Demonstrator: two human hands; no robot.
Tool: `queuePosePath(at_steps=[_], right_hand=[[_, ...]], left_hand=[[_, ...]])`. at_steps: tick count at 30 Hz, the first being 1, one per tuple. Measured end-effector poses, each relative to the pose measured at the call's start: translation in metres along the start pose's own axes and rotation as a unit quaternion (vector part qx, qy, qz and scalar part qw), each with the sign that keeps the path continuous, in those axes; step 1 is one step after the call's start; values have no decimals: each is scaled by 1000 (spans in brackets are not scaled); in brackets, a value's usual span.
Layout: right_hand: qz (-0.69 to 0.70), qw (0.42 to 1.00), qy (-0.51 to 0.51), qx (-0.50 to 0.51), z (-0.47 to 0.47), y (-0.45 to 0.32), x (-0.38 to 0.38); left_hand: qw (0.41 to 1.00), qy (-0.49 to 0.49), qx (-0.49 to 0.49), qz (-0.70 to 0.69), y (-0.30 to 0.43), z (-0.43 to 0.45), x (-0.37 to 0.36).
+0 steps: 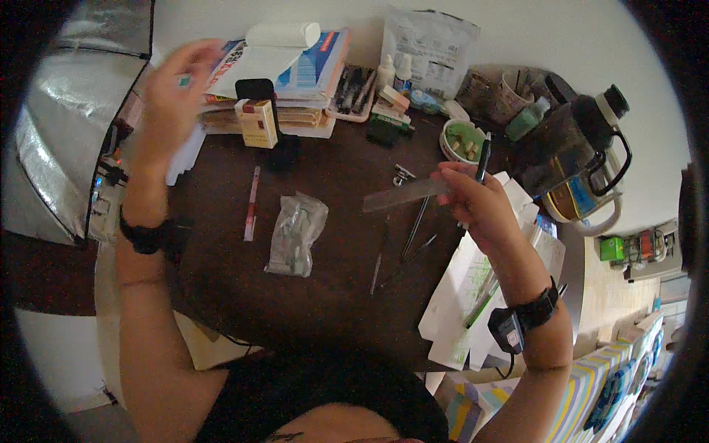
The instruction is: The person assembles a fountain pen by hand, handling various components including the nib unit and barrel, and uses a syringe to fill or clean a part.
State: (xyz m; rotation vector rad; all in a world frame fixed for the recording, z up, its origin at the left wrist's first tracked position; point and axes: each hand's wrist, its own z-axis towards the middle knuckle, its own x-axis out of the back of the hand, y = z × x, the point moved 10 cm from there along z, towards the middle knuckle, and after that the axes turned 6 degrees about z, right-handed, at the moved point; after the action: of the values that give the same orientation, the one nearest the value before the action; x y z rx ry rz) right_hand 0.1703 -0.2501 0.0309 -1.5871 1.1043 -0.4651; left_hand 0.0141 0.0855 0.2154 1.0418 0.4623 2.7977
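Blurred by motion, my left hand (177,83) is raised at the left edge of a stack of books and papers (310,83). A small green spot shows at its fingers, but whether it grips anything is unclear. My right hand (471,199) holds a clear plastic ruler (396,195) that points left over the dark table. A black pen (486,152) also stands up out of that hand. Below and to its left lie several thin pens or rods (416,227) and a metal clip (402,175). A crumpled clear plastic packet (299,235) and a pink-and-white pen (252,205) rest mid-table.
A cigarette pack (258,124) leans on a black stand before the books. Behind my right hand is an ashtray (462,141) with butts. A glass jug (570,166) stands at the right, and an unfolded white carton (454,299) covers the right table edge. Reflective fabric (77,127) borders the left.
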Motion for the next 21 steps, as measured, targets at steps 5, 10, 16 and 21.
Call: queuePosePath(at_steps=[5, 10, 16, 21], right_hand=[[-7, 1000, -3, -22, 0, 28, -6], [-39, 999, -12, 14, -1, 50, -19], [-119, 988, -62, 80, -9, 46, -19], [-201, 971, -60, 114, -6, 44, -7]], left_hand=[[922, -298, -243, 53, 117, -40, -193], [856, -400, -249, 213, 98, -62, -290], [901, -334, -247, 122, 90, -51, -290], [886, -424, -166, 85, 75, -48, -295]])
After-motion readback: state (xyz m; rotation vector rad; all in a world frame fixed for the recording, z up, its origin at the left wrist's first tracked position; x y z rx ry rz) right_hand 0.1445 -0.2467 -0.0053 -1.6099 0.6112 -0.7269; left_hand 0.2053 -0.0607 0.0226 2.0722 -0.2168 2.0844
